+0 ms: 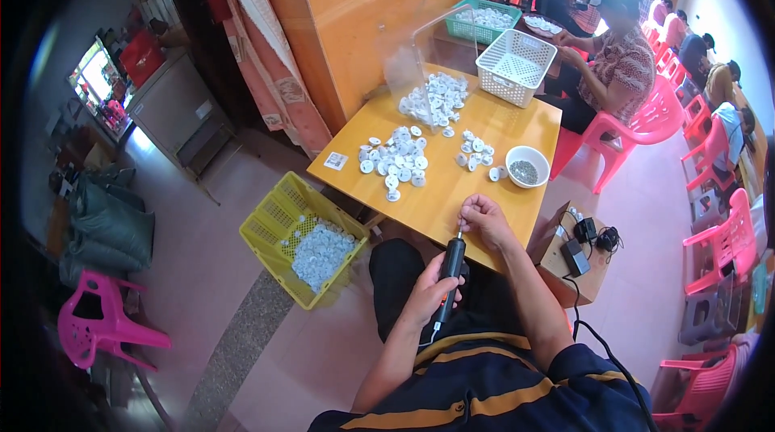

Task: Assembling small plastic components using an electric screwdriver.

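Note:
My left hand (428, 296) is wrapped round a black electric screwdriver (454, 257), which points up and away from me over my lap. At its bit, the fingers of my right hand (488, 224) are pinched together above the near edge of the orange table (444, 178); whatever they hold is too small to make out. Beyond the hands lie heaps of round white plastic parts (397, 159). A smaller cluster of the same parts (476, 149) sits beside a white bowl (528, 183) with small metal pieces (523, 171) in it, likely screws.
A clear plastic bin (420, 60) lies tipped behind more white parts. An empty white basket (517, 69) stands at the far right corner. On the floor left is a yellow crate (278, 246) of parts; at right, a box (588, 283) bears black adapters. A person (622, 69) sits beyond.

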The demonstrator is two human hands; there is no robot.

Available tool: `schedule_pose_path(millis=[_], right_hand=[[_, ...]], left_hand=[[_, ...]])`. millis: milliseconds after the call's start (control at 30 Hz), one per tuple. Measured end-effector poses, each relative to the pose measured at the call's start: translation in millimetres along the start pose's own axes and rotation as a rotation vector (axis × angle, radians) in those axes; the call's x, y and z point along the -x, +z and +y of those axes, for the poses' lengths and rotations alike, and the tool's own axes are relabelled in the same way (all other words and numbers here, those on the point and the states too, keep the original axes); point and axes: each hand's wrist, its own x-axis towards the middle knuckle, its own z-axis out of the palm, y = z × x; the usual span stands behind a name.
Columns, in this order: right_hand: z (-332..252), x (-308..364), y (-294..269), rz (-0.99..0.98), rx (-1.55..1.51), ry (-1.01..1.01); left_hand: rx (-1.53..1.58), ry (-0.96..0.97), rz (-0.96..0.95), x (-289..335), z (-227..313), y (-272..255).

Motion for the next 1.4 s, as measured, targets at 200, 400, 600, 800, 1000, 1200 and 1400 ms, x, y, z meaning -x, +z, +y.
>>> schedule_pose_path(millis=[200,400,600,800,1000,1200,1400], right_hand=[[0,2,1,-0.040,0.006,-0.010],[1,-4,-3,-0.093,0.112,0.039],[-7,-12,2,0.004,0.044,0.095],[-19,-37,-19,0.465,1.241,-0.474],[-13,-59,-30,0.620,1.534,-0.391],[-20,-52,-25,0.536,1.490,-0.303],[-35,-25,-7,0.509,1.262,-0.391]], left_hand=[[0.033,0.000,-0.001,2,-2,-1],[-0.084,0.026,0.039,1,-3,0],[-0.086,0.048,0.091,1,2,-3],[-0.081,0.045,0.140,0,4,-5],[-0.057,0.051,0.151,1,3,-7],[-0.068,0.049,0.145,4,4,-6],[-0.073,0.055,0.138,3,3,-8]])
